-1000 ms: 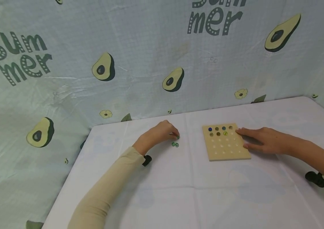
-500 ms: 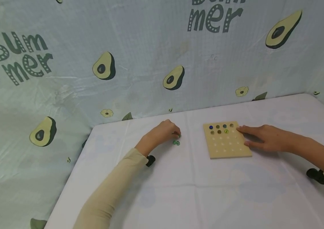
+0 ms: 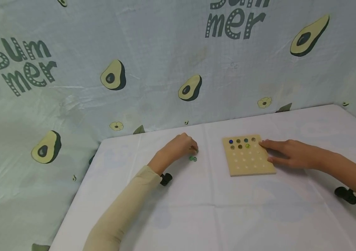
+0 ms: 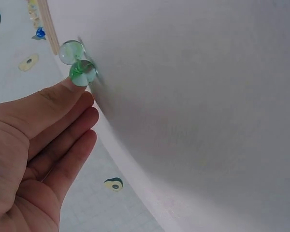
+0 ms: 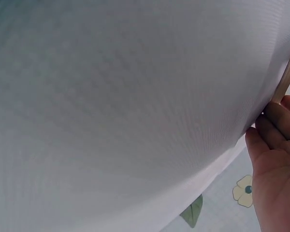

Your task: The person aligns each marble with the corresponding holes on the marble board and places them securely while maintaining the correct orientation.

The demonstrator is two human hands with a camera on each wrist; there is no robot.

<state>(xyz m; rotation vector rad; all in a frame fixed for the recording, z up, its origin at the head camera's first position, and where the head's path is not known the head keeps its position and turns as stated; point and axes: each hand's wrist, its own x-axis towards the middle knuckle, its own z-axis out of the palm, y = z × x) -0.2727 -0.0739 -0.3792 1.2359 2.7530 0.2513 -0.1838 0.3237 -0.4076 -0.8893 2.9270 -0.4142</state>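
In the head view, my left hand [image 3: 180,145] is at the middle of the white table, thumb and fingers pinched together at a green glass marble mostly hidden by the fingertips. Two more green marbles [image 3: 193,158] lie right beside those fingertips. The left wrist view has two clear marbles with green swirls [image 4: 82,73] just past the thumb tip. A square wooden board [image 3: 249,163] with rows of small hollows lies to the right; several coloured marbles [image 3: 239,146] sit in its two far rows. My right hand [image 3: 297,154] rests against the board's right edge, fingers extended.
The white cloth-covered table [image 3: 178,216] reaches a backdrop [image 3: 153,45] printed with avocados and lettering. A dark wrist camera [image 3: 166,179] sits under the left wrist, another dark camera [image 3: 347,195] under the right one.
The left fingers close in on the green marble beside the other two and now cover more of it. My right hand and the board stay in place.
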